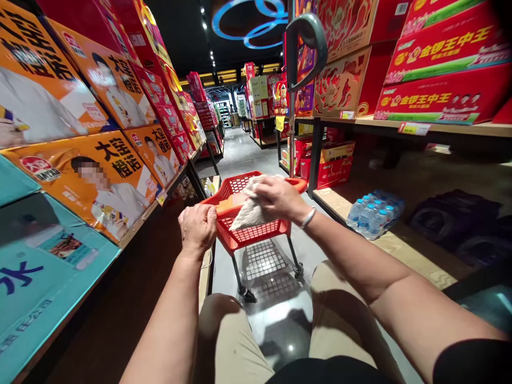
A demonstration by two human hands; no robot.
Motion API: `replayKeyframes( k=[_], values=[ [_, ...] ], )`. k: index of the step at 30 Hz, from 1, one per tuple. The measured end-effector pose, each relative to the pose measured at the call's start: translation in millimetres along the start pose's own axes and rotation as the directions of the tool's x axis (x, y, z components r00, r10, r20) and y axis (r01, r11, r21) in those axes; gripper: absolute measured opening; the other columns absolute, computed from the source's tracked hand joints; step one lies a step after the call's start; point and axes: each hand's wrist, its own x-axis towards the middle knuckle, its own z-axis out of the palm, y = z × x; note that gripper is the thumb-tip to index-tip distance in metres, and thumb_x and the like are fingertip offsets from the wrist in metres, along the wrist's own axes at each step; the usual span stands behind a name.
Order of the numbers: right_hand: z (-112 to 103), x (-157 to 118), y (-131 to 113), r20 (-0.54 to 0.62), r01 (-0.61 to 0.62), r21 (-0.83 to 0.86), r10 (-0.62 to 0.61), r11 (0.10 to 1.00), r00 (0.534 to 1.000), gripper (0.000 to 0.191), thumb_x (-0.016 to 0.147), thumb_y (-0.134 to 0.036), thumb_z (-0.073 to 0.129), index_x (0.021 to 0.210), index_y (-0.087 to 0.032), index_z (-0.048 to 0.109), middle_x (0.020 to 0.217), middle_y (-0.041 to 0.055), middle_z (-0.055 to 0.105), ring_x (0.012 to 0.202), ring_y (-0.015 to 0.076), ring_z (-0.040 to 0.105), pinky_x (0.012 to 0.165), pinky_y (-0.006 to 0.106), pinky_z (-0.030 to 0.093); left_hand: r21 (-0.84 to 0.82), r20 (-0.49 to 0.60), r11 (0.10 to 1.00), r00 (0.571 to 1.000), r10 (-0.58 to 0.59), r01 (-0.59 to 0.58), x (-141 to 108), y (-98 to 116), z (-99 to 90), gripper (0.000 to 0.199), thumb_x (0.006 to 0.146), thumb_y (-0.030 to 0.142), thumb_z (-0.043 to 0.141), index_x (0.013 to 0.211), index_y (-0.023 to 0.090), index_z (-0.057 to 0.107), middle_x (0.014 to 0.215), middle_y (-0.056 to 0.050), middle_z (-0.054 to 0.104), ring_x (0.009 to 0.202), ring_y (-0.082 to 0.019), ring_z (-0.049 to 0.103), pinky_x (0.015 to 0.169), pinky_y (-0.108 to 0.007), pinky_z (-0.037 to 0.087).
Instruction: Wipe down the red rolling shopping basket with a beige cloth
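1. The right hand is bunching a whitish cloth – its fingers are curling down over the fabric, with the palm facing down and the knuckles showing.
2. The left hand is closing firmly round the near left end of the handle on a red-orange shopping cart; its fingers are wrapping over the far side, so their tips are hiding from view.
3. The cloth is overlapping the middle and right of the cart's near edge, its loose corner pointing down to the left across the mesh wall.
4. The cart is standing on the grey floor just ahead of the person's knees, its dark legs ending in casters and a grid-like shadow lying beneath the basket.
5. A pale band is circling the right wrist.
6. Just right of the cart, a metal pole is rising – a grey curved handle is showing near its top.
7. On the right, wrapped water bottles are sitting on a low wooden shelf, while red cartons are stacking up above.
8. On the left, orange drink cartons are lining a shelf, with a teal carton standing nearest.
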Motion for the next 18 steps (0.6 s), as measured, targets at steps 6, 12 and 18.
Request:
replayKeyframes(
  k=[6, 12, 18],
  values=[
    [-37, -43, 88, -0.161, -0.138, -0.095, 0.122, 0.986, 0.979, 0.022, 0.085, -0.018, 0.060, 0.102, -0.019, 0.074, 0.105, 0.0097, 0.066, 0.098, 0.0256, 0.059, 0.091, 0.042, 0.047, 0.018, 0.002, 0.994, 0.994, -0.109, 0.109, 5, -4, 2.0, 0.038, 0.094, 0.046, 0.041, 0.088, 0.022, 0.069, 0.098, -0.012, 0.067, 0.102, -0.032, 0.056, 0.100, -0.051, 0.039],
    [-7, -34, 56, -0.305, -0.188, 0.047, 0.193, 0.981, 0.932, 0.024, 0.096, -0.030, 0.057, 0.112, -0.020, 0.071, 0.117, 0.0124, 0.063, 0.111, 0.0274, 0.058, 0.101, 0.045, 0.046, -0.143, -0.170, 0.987, 0.981, -0.094, 0.070, 6, 44, 10.9, 0.039, 0.093, 0.029, 0.043, 0.125, 0.021, 0.063, 0.135, -0.012, 0.064, 0.139, -0.033, 0.044, 0.120, -0.059, 0.016],
    [0, -25, 10, -0.082, 0.138, 0.022, -0.136, 0.990, 0.987, 0.039, 0.091, -0.046, 0.069, 0.122, -0.023, 0.068, 0.128, 0.0108, 0.063, 0.121, 0.0299, 0.056, 0.110, 0.055, 0.036, -0.226, -0.021, 0.961, 0.987, 0.161, -0.162, 13, 87, 15.2, 0.036, 0.097, 0.039, 0.048, 0.125, 0.029, 0.068, 0.136, -0.004, 0.067, 0.130, -0.028, 0.056, 0.119, -0.053, 0.021]
  ],
)
